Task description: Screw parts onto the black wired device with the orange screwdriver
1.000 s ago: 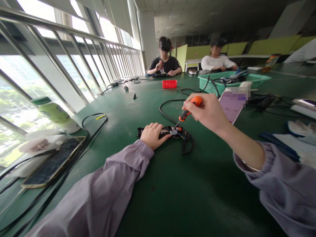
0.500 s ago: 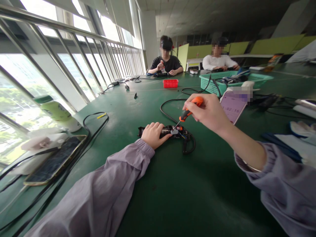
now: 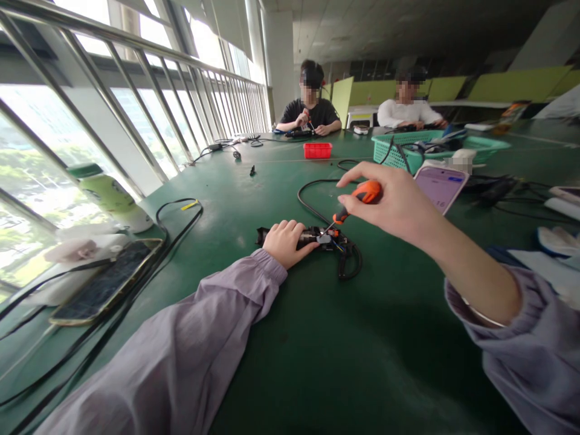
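On the green table [image 3: 281, 368] lies a black tube-shaped device [image 3: 307, 236] with its right end opened, baring coloured wires and a grey part [image 3: 324, 239]. My left hand [image 3: 286, 243] is closed around its body and presses it to the table. A screwdriver [image 3: 368, 192] with an orange and black handle slants down, its tip at the grey part. My right hand [image 3: 392, 196] holds the screwdriver by the handle, thumb against it and index finger lifted off. A black cable [image 3: 302, 202] curves behind the device. Exactly where the tip sits is too small to tell.
A red tray [image 3: 318, 151] and a green basket [image 3: 389, 152] with cables stand farther back. A lit phone [image 3: 441, 186] leans behind my right hand. At left are a dark phone [image 3: 106, 284], loose cables and a bottle [image 3: 109, 196]. Two people sit across.
The fingers of my right hand have spread, the index finger coming off the screwdriver's handle. My left hand keeps its hold on the device. The view has shifted slightly.
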`<state>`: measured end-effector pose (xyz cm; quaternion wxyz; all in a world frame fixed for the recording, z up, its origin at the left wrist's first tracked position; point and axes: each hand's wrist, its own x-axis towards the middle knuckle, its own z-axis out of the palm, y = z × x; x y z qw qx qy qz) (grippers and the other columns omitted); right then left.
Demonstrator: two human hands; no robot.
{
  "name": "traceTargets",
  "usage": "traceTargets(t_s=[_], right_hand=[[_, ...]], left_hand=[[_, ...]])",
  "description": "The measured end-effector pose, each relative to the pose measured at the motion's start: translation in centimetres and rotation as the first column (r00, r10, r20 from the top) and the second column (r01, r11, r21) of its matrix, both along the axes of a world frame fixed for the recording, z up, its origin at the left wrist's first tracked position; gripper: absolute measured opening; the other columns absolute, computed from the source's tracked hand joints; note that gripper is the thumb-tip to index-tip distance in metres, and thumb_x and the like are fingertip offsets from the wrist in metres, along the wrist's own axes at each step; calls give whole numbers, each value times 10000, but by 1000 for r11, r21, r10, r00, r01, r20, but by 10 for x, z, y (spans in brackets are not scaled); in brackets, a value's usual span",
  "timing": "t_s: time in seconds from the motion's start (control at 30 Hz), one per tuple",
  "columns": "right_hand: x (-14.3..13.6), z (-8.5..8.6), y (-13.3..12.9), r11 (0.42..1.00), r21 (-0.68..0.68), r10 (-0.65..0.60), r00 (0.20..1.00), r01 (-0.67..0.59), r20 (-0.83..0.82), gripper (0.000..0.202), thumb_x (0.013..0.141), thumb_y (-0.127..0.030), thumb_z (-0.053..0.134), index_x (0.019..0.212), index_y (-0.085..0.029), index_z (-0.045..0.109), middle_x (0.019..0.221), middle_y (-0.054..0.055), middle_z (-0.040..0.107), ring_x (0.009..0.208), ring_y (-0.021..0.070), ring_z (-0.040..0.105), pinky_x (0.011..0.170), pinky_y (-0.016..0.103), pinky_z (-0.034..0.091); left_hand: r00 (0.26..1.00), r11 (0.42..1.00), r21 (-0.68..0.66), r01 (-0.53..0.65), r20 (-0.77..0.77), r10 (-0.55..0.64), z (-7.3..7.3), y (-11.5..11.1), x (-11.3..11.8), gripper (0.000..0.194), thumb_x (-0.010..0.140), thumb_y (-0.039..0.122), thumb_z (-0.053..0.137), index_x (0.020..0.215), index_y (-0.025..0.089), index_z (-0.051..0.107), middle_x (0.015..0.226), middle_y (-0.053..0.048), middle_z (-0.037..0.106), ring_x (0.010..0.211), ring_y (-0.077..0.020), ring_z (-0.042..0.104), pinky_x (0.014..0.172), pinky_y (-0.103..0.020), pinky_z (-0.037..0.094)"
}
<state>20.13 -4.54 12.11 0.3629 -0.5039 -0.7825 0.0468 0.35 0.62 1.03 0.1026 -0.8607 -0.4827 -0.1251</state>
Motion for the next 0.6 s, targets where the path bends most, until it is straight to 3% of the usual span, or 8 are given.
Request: traceTargets(t_s=[0.1, 0.23, 0.37, 0.5, 0.6], right_hand=[[6, 9, -2, 998, -63, 16, 994, -9, 107, 305, 729, -339, 585, 1014, -247, 532, 737, -9, 609, 612, 147, 540, 564, 271, 392], [2, 28, -5, 987, -158, 12, 948, 41, 318, 167, 787, -382, 536, 835, -233, 594, 718, 24, 613, 585, 164, 536, 563, 307, 367], [-11, 41, -1, 969, -214, -35, 927, 123, 374, 374, 884, -454, 335, 691, -202, 534, 607, 44, 548, 497, 149, 472, 526, 329, 334], [-12, 52, 10, 960, -279, 97, 909, 22, 406, 221, 834, -396, 436, 869, -238, 586, 762, 35, 600, 579, 149, 526, 529, 307, 345], [-9, 58, 15, 952, -303, 111, 890, 32, 442, 277, 775, -393, 529, 1017, -274, 592, 743, 18, 622, 556, 149, 523, 508, 299, 323]], left_hand=[[1000, 1000, -4, -3, -1, 3, 0, 0, 1, 480, 857, 601, 386, 978, 171, 560, 949, -68, 594, 887, -225, 524, 775, -341, 390], [1000, 1000, 5, -3, 6, 3, 0, 0, 1, 480, 851, 611, 391, 958, 175, 561, 937, -66, 589, 881, -221, 528, 766, -338, 392], [999, 1000, 17, -9, 36, 8, -2, 8, -1, 488, 841, 627, 398, 929, 175, 560, 922, -65, 581, 872, -215, 530, 755, -329, 392], [999, 999, 30, -13, 50, 12, -6, 24, -6, 482, 841, 624, 402, 906, 174, 559, 907, -64, 577, 858, -209, 532, 753, -325, 397], [999, 1000, 27, 14, 44, -15, -7, 33, -8, 471, 854, 607, 391, 901, 170, 561, 894, -62, 577, 849, -206, 531, 757, -327, 407]])
